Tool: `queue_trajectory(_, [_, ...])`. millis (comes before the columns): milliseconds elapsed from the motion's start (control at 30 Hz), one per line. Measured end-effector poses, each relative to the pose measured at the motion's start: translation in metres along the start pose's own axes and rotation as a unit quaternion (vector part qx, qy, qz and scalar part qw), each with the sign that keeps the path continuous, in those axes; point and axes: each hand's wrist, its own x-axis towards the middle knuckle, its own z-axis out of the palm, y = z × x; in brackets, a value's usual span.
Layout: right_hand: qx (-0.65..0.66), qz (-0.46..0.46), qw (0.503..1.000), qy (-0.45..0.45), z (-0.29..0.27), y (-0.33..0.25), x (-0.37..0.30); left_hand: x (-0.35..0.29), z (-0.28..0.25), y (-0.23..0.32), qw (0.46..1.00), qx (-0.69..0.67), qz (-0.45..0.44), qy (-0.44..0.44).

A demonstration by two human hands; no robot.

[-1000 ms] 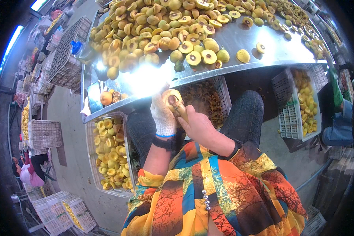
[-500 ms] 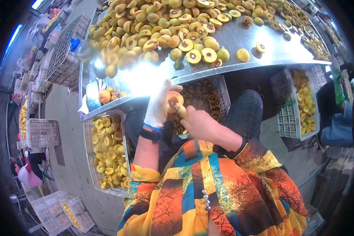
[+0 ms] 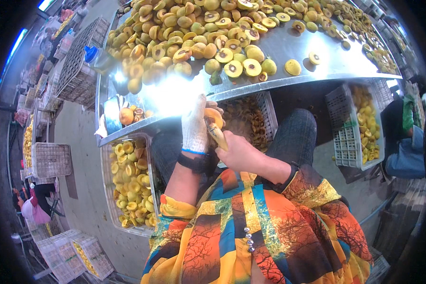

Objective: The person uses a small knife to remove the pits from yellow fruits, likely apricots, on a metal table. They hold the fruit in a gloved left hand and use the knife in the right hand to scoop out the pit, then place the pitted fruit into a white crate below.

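Observation:
My left hand (image 3: 194, 128), in a white knit glove, holds a yellow peach half (image 3: 215, 115) just beyond the table's front edge. My bare right hand (image 3: 239, 150) grips a pale-handled pitting tool (image 3: 217, 136). The tool's metal end meets the peach half's cut face; fingers and glare partly hide that contact. Beyond my hands, a large heap of peach halves (image 3: 175, 33) covers much of the metal table (image 3: 284, 42). Many cut faces show dark stones or brown centres.
A crate of brown pits and scraps (image 3: 271, 113) stands beneath the table edge. Crates with yellow halves stand at my left (image 3: 108, 189) and right (image 3: 341, 135). A blue-capped bottle (image 3: 93, 56) is near the table's left edge. Another person's green sleeve (image 3: 407, 111) shows far right.
My left hand has turned and tilted the peach half more edge-on. The tool's end has shifted slightly, and my right hand stays closed around its handle.

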Motion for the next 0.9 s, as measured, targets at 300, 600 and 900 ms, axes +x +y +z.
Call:
queue_trajectory(300, [0.127, 0.017, 0.985, -0.118, -0.013, 0.001, 0.001, 0.003, 0.001, -0.001, 0.995, 0.028, 0.096, -0.016])
queue_trajectory(600, [0.512, -0.034, 0.766, -0.387, -0.019, 0.040, 0.016, -0.012, -0.070, 0.032, 0.958, -0.284, -0.031, -0.016])
queue_trajectory(900, [-0.257, -0.055, 0.962, -0.076, 0.018, 0.116, 0.055, 0.008, -0.143, 0.093, 0.630, 0.695, 0.245, 0.245])
